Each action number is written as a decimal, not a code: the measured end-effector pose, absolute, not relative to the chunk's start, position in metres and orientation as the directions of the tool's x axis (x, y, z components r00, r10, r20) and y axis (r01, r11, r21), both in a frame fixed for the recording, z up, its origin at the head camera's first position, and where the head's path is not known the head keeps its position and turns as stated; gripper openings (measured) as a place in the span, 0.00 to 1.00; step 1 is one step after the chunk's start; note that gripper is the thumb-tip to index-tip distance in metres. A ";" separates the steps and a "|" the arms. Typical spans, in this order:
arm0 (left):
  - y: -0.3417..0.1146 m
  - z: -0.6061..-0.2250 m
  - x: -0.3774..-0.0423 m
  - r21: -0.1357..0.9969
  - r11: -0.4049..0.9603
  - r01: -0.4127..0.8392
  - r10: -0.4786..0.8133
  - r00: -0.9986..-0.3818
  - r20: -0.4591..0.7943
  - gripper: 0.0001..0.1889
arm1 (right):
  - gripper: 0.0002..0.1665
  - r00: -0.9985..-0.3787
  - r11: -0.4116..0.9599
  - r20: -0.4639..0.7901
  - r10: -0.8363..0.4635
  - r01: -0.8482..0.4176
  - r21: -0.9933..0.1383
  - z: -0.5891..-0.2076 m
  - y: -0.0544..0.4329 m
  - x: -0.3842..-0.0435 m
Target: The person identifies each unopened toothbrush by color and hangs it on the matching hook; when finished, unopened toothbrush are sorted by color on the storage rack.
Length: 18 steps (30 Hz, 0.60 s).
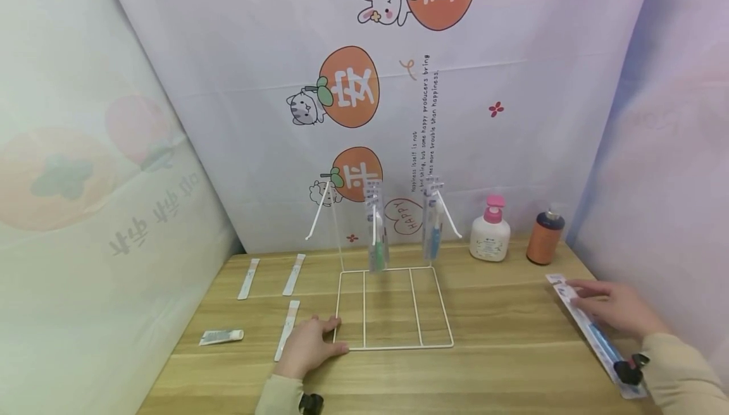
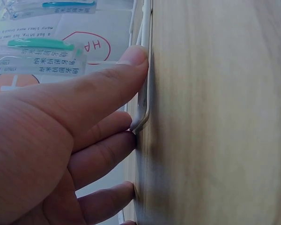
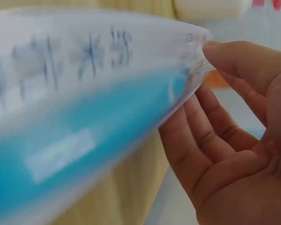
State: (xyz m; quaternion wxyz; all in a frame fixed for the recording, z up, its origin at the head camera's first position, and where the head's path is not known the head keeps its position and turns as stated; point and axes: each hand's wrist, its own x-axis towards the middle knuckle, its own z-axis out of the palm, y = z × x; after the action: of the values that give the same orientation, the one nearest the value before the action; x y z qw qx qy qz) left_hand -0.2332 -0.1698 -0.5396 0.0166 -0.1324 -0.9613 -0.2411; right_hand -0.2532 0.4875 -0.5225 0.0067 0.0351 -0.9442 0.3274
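A white wire display rack (image 1: 364, 310) stands on the table, with upright hooks at its back. My left hand (image 1: 310, 345) holds the front left corner of its base; in the left wrist view the thumb (image 2: 131, 58) lies against the wire (image 2: 143, 105), fingers at the corner. My right hand (image 1: 615, 307) pinches a packaged blue toothbrush (image 1: 595, 333) near its upper end, at the table's right side. Its clear wrapper (image 3: 107, 51) fills much of the right wrist view. A packaged green toothbrush (image 1: 378, 255) and another blue one (image 1: 435, 241) hang on the rack.
Left of the rack lie several slim white sachets (image 1: 293, 274) and a small tube (image 1: 221, 337). A white pump bottle (image 1: 490, 238) with pink top and an orange-and-dark bottle (image 1: 543, 241) stand at the back right. Printed cloth (image 1: 256, 149) hangs behind and beside the table.
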 end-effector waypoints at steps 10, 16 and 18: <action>-0.169 -0.538 -0.233 0.457 0.851 0.258 0.245 -0.966 0.088 0.36 | 0.35 -0.979 0.695 0.183 -0.086 -0.191 -0.693 -0.477 0.422 -0.252; -0.169 -0.537 -0.232 0.461 0.849 0.258 0.246 -0.965 0.087 0.35 | 0.34 -0.950 0.624 0.303 -0.076 -0.283 -0.728 -0.436 0.377 -0.237; -0.169 -0.537 -0.232 0.462 0.847 0.262 0.249 -0.964 0.090 0.35 | 0.32 -0.928 0.597 0.366 -0.069 -0.332 -0.730 -0.425 0.361 -0.230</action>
State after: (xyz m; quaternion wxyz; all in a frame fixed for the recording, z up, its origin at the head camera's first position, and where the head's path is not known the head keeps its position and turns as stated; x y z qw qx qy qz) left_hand -0.2318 -0.1685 -0.5365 0.0131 -0.1329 -0.9610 -0.2421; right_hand -0.2297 0.3611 -0.4249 0.1516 0.1139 -0.8806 0.4343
